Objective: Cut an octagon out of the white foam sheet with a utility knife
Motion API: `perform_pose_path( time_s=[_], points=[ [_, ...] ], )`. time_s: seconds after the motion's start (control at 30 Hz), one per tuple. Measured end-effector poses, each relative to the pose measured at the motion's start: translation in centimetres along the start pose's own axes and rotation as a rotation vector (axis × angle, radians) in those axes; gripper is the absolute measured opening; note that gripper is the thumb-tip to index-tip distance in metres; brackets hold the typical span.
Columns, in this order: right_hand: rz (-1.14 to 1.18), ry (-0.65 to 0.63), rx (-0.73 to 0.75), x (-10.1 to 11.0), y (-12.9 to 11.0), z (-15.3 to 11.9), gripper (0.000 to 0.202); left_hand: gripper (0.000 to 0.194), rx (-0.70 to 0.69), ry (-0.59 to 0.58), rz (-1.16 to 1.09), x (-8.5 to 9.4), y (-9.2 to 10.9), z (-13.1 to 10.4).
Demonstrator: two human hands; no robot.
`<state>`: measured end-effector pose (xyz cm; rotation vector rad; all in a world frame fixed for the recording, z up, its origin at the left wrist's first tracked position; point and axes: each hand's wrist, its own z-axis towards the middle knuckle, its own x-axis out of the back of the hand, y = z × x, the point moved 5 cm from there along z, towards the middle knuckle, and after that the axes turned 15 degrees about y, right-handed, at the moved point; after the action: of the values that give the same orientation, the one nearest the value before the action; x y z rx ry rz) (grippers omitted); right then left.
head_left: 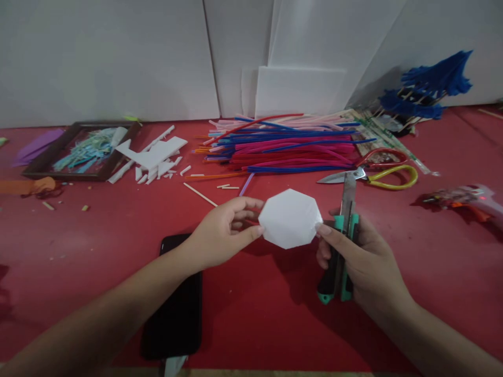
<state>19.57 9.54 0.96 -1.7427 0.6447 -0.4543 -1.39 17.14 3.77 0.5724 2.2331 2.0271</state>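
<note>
A white, many-sided flat piece [290, 219] is held up over the red table. My left hand [230, 230] pinches its left edge between thumb and fingers. At its right edge, the thumb and a finger of my right hand [363, 251] grip it too. That same hand also holds a green and black utility knife [338, 256], whose wide metal blade points away from me. Just beyond the knife tip lie scissors [387, 175] with one red and one yellow handle.
Coloured pipe cleaners [291, 141] lie at the back of the red table [243, 324]. White foam scraps [157, 154] and a dark frame [35, 170] are back left. A phone [173, 314] lies under my left forearm. A glue gun [463, 201] is at right, below a blue fringed model [428, 89].
</note>
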Motion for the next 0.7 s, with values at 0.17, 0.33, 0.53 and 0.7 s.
perform_pose_path(
  time_s=[0.17, 0.33, 0.53, 0.7],
  points=[
    [0.005, -0.033, -0.020, 0.0, 0.3, -0.2, 0.051, 0.045, -0.046, 0.092, -0.006, 0.5, 0.0, 0.2],
    [0.020, -0.028, -0.038, 0.1, 0.2, -0.2, 0.053, 0.039, -0.167, 0.213, 0.030, 1.2, 0.6, 0.3],
    [0.019, -0.033, -0.045, 0.0, 0.1, -0.1, 0.051, 0.035, -0.192, 0.259, 0.108, 1.3, 1.1, 0.1],
    [0.007, -0.068, -0.031, 0.1, 0.2, -0.2, 0.049, 0.036, -0.185, 0.224, 0.049, 1.1, 0.8, 0.1]
  ],
)
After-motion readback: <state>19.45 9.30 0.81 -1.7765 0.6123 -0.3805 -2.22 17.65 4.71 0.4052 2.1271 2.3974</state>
